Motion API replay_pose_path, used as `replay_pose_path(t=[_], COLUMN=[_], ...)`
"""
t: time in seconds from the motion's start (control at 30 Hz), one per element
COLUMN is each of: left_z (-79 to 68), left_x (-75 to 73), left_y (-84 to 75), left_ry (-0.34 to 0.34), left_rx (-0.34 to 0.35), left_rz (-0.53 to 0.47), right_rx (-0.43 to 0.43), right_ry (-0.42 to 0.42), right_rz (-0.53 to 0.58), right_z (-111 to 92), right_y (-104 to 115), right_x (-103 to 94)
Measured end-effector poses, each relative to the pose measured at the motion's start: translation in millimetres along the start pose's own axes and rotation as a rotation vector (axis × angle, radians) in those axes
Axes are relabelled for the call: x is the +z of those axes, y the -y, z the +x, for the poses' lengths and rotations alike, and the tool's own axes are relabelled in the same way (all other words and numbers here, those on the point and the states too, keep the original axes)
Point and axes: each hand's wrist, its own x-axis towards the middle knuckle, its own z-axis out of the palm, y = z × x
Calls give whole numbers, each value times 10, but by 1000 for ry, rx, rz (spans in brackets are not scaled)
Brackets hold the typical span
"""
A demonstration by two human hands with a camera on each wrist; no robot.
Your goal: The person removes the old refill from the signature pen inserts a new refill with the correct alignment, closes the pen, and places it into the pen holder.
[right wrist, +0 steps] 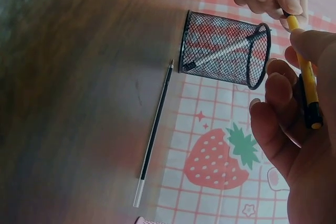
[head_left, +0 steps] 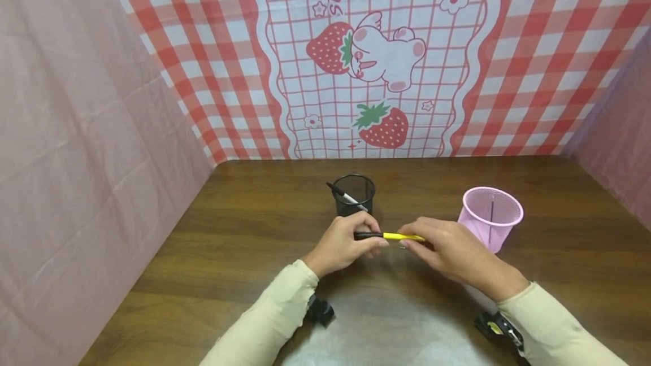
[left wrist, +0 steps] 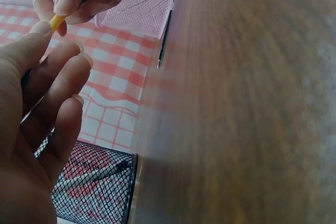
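Note:
Both hands meet over the table on one yellow-and-black pen (head_left: 392,236). With thumb and fingers, my left hand (head_left: 342,242) pinches its black end. My right hand (head_left: 450,246) holds the yellow barrel, whose black clip and end cap show beneath the thumb in the right wrist view. A pen refill (right wrist: 155,129), clear-tubed with dark ink and a metal tip, lies loose on the tabletop below the hands. Behind the left hand stands a black mesh cup (head_left: 354,205) with a black-and-white pen (head_left: 346,196) leaning in it.
A pink mesh cup (head_left: 478,231) stands beyond the right hand with a thin dark stick (head_left: 491,208) inside. The wooden table (head_left: 224,230) reaches back to a strawberry-patterned cloth (head_left: 325,100). Pink fabric (head_left: 76,129) hangs at the left side.

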Motion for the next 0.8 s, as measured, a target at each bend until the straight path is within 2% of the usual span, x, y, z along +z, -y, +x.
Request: replay_pose_path(t=[0.13,0.37,0.53,0.8], left_z=[1,12,8,5], left_x=[-14,-14,-18,-51], left_y=[-53,78,124,113], left_ry=[-7,2,3,-3], left_rx=[-10,-34,-17,6], left_rz=[29,123,132,112], right_rx=[-2,-15,-3,1], right_ry=[-3,-14,-5,-14], right_rz=[1,-2,3,1], right_z=[5,8,1,-7], right_y=[1,4,7,-2], right_x=[-8,-6,-3,4])
